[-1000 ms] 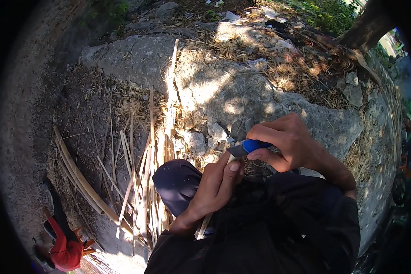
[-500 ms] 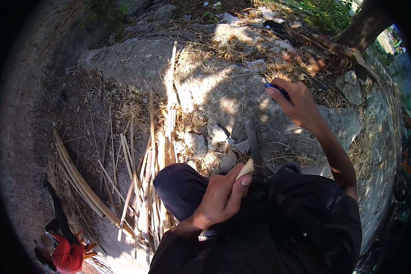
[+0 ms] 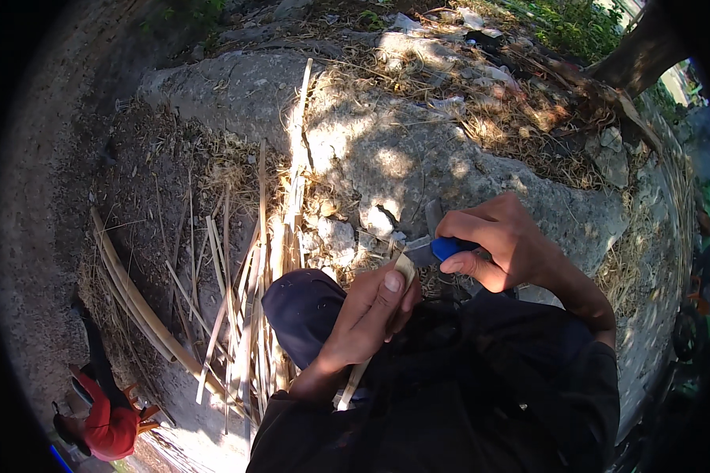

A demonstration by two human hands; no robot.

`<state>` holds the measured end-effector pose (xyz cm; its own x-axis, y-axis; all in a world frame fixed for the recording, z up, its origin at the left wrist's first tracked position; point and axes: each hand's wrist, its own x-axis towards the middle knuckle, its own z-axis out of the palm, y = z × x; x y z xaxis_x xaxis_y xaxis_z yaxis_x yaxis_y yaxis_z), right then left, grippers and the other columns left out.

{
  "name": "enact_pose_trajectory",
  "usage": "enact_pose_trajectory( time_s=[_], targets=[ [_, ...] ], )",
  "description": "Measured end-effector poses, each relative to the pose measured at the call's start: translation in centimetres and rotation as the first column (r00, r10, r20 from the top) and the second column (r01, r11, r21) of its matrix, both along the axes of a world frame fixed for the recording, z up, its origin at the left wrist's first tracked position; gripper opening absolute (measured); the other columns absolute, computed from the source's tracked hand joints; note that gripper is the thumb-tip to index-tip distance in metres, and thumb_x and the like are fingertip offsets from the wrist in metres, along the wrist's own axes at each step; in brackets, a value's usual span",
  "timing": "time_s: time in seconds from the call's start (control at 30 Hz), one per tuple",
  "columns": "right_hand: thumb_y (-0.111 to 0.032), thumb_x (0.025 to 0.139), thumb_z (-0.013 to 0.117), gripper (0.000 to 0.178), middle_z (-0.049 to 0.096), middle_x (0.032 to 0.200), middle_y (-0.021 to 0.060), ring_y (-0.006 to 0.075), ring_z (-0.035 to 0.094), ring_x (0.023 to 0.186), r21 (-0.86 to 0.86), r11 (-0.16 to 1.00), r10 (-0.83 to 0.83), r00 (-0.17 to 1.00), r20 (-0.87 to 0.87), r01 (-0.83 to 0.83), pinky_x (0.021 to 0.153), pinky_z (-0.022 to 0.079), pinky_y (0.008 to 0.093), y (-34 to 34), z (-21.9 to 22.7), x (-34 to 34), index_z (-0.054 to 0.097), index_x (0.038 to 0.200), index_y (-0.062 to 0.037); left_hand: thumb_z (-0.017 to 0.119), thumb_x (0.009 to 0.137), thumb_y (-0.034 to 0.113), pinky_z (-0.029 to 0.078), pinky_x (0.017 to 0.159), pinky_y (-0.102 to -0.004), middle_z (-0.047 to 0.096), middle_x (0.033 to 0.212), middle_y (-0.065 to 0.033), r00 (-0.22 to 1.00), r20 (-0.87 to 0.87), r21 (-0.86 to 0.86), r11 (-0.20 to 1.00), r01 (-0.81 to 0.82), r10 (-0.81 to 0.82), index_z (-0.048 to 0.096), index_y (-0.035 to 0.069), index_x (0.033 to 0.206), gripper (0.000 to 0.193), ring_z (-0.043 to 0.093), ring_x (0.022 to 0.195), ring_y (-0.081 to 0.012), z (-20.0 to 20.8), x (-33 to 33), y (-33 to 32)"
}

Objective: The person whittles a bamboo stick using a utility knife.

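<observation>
My left hand (image 3: 373,311) is closed round a pale bamboo strip (image 3: 405,268). One end sticks up past the thumb, and the strip's tail hangs out below my wrist. Close by on the right, my right hand (image 3: 501,244) grips a knife by its blue handle (image 3: 452,248). The knife's grey blade (image 3: 423,254) points left, against or very near the strip's upper end; I cannot tell whether it touches. Both hands are over my lap, between my dark-clothed knees. Behind the knife a grey flat bar (image 3: 434,213) stands up, its lower part hidden.
Long split bamboo strips (image 3: 264,260) lie in a loose bundle left of my knee. Thicker curved pieces (image 3: 138,307) rest further left. A large rock (image 3: 386,150) with dry grass lies ahead. A tree trunk (image 3: 643,51) rises far right. A person in red (image 3: 110,426) is at lower left.
My right hand has come down and left with the knife, from over the rock to the strip. My left hand has shifted slightly up and left, still holding the strip.
</observation>
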<state>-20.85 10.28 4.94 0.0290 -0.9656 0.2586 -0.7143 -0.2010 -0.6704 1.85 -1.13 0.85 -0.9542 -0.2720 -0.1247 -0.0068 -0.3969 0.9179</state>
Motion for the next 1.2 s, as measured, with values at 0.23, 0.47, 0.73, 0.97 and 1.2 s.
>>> enact_pose_trajectory(
  time_s=[0.23, 0.47, 0.73, 0.97, 1.2],
  targets=[
    [-0.036, 0.088, 0.08, 0.034, 0.07, 0.076, 0.0079, 0.0295, 0.069, 0.061, 0.004, 1.0, 0.009, 0.997, -0.08, -0.009, 0.054, 0.05, 0.0386, -0.1, 0.7, 0.6, 0.067, 0.094, -0.0055, 0.047, 0.112, 0.022, 0.039, 0.06, -0.0341, 0.055, 0.073, -0.0067, 0.989, 0.091, -0.326, 0.942, -0.079, 0.114, 0.058, -0.003, 0.114, 0.027, 0.049, 0.062, -0.0157, 0.5, -0.2, 0.9],
    [-0.032, 0.088, 0.081, 0.03, 0.071, 0.077, 0.0089, 0.03, 0.069, 0.061, 0.059, 0.998, -0.005, 1.0, 0.017, 0.004, 0.052, 0.05, 0.0383, 0.0, 0.8, 0.7, 0.068, 0.095, -0.0055, 0.047, 0.112, 0.02, 0.041, 0.059, -0.0367, 0.056, 0.071, -0.0095, 0.993, 0.022, -0.435, 0.896, -0.094, 0.115, 0.058, -0.003, 0.117, 0.026, 0.052, 0.059, -0.0215, 0.8, -0.4, 1.1],
    [-0.033, 0.088, 0.082, 0.032, 0.07, 0.074, 0.0079, 0.0298, 0.068, 0.06, -0.01, 0.999, -0.037, 0.999, -0.008, 0.037, 0.052, 0.049, 0.0377, -0.4, -0.6, 0.7, 0.068, 0.094, -0.005, 0.049, 0.11, 0.016, 0.042, 0.055, -0.0407, 0.057, 0.067, -0.0135, 0.965, 0.026, -0.596, 0.779, -0.196, 0.262, 0.058, -0.005, 0.113, 0.023, 0.058, 0.055, -0.0294, 0.6, -0.9, 1.7],
    [-0.043, 0.099, 0.068, 0.036, 0.07, 0.072, 0.01, 0.0294, 0.068, 0.057, 0.04, 0.903, -0.395, 0.863, -0.315, 0.428, 0.05, 0.048, 0.04, -1.5, -3.3, -2.3, 0.068, 0.106, -0.0076, 0.053, 0.109, 0.015, 0.041, 0.054, -0.0418, 0.054, 0.066, -0.0159, 0.97, -0.074, -0.715, 0.666, -0.215, 0.234, 0.057, -0.004, 0.105, 0.021, 0.055, 0.055, -0.035, 1.6, 0.2, 3.4],
    [-0.039, 0.107, 0.055, 0.04, 0.05, 0.063, 0.0086, 0.0198, 0.047, 0.053, 0.139, 0.883, -0.463, 0.879, 0.111, 0.448, 0.054, 0.035, 0.0359, 0.8, -3.8, -4.9, 0.062, 0.098, -0.0002, 0.051, 0.111, 0.017, 0.039, 0.053, -0.0411, 0.052, 0.063, -0.0158, 0.935, -0.008, -0.619, 0.733, -0.282, 0.353, 0.056, -0.008, 0.112, 0.026, 0.051, 0.052, -0.0327, -0.2, -0.9, 1.1]
  ],
)
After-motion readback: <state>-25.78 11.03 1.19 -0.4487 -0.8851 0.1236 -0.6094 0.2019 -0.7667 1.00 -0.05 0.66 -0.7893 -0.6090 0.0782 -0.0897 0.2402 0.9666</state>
